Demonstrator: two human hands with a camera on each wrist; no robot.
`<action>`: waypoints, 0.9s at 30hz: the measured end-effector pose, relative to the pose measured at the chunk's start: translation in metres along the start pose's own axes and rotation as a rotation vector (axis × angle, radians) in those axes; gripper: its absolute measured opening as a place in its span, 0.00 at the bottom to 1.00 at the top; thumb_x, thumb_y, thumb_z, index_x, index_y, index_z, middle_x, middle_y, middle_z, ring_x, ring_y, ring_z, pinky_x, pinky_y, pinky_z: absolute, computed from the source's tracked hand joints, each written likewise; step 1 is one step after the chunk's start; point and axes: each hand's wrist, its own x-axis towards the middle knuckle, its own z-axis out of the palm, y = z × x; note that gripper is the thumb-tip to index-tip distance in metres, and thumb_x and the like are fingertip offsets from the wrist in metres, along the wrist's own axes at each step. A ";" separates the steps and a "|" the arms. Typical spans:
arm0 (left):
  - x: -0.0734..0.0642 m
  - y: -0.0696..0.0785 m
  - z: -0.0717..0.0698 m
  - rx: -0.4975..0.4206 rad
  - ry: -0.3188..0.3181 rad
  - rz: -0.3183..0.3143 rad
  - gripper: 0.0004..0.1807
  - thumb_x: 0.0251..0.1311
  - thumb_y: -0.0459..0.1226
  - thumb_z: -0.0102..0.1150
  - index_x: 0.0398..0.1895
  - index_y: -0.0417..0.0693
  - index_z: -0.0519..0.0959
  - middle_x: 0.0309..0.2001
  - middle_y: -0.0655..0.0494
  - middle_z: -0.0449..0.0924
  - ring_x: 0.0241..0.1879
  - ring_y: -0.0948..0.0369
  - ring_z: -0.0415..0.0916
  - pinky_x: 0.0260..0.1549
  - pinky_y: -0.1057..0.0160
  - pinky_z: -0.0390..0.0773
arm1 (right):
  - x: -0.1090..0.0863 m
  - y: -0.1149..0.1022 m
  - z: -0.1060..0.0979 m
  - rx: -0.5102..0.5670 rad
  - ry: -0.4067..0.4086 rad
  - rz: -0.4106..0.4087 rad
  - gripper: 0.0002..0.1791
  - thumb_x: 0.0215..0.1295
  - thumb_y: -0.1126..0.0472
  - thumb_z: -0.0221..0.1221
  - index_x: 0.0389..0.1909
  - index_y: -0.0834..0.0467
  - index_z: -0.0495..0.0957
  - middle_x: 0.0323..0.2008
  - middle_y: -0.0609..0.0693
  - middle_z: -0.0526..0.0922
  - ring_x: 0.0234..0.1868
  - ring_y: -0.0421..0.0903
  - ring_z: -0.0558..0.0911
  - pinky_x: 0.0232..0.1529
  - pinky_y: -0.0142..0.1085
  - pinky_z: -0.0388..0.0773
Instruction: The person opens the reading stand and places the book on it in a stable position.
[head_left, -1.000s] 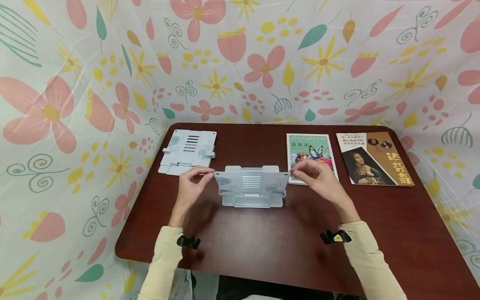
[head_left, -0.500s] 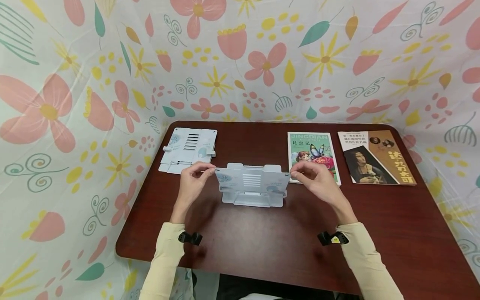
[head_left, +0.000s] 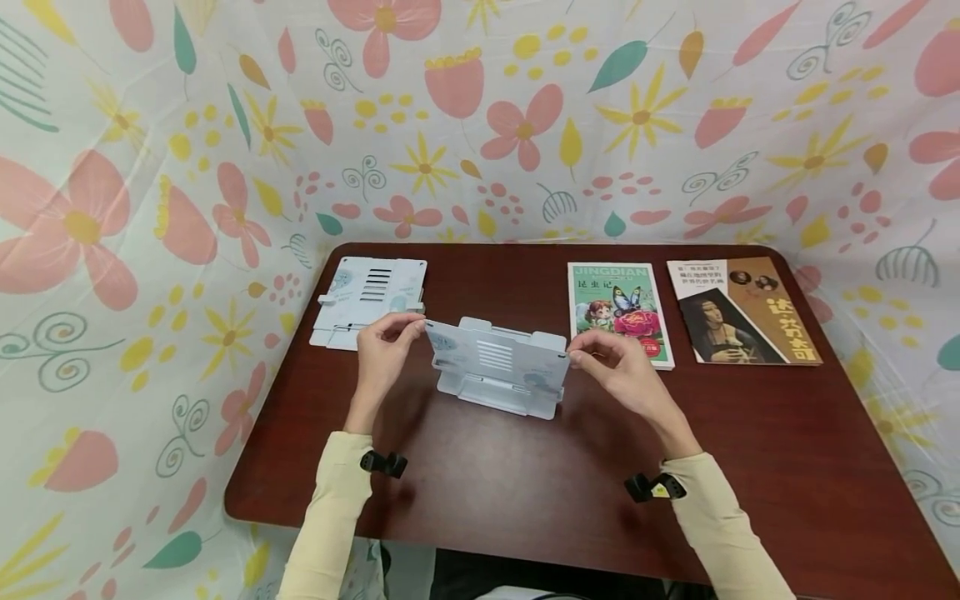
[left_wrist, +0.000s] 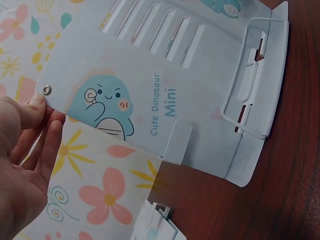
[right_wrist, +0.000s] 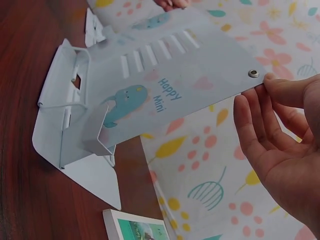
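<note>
A pale blue metal book stand (head_left: 491, 354) with slots and cartoon dinosaurs stands unfolded at mid-table, its panel raised and its base toward the person. It sits turned, with its right end nearer the person. At the upper left corner, my left hand (head_left: 381, 354) pinches the panel between thumb and fingers, beside a metal eyelet (left_wrist: 47, 90). My right hand (head_left: 626, 375) pinches the opposite corner, next to another eyelet (right_wrist: 253, 73). A wire page holder (left_wrist: 227, 107) lies along the lower ledge, and a side clip (left_wrist: 177, 142) sticks out from the panel's edge.
A second, flat-lying book stand (head_left: 375, 287) is at the back left of the dark wooden table (head_left: 480, 483). Toward the back right lie a green children's book (head_left: 621, 308) and a brown book with a portrait (head_left: 738, 308). Flowered cloth (head_left: 450, 167) hangs behind.
Both hands keep their pinch while the book stand turns clockwise in the head view: its left corner goes up and away, its right corner comes nearer the person. The head view shifts slightly.
</note>
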 end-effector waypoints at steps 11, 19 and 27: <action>0.006 -0.002 0.007 -0.026 0.095 0.000 0.08 0.61 0.28 0.68 0.40 0.29 0.87 0.35 0.30 0.86 0.29 0.76 0.82 0.32 0.75 0.80 | -0.005 -0.003 0.012 0.021 0.027 0.031 0.04 0.71 0.64 0.62 0.43 0.60 0.82 0.39 0.58 0.83 0.37 0.48 0.79 0.36 0.33 0.81; 0.012 -0.005 0.018 -0.085 0.144 -0.006 0.08 0.60 0.26 0.67 0.40 0.26 0.86 0.36 0.28 0.85 0.28 0.76 0.82 0.33 0.75 0.82 | -0.008 -0.003 0.017 0.039 0.053 0.012 0.03 0.70 0.66 0.62 0.41 0.61 0.82 0.37 0.59 0.83 0.35 0.47 0.79 0.35 0.30 0.79; 0.019 -0.002 0.025 -0.082 0.168 -0.038 0.08 0.60 0.26 0.68 0.40 0.28 0.87 0.35 0.30 0.86 0.30 0.51 0.87 0.32 0.74 0.83 | -0.012 -0.006 0.022 0.060 0.057 0.030 0.04 0.69 0.65 0.63 0.41 0.61 0.83 0.37 0.53 0.83 0.35 0.46 0.81 0.37 0.29 0.81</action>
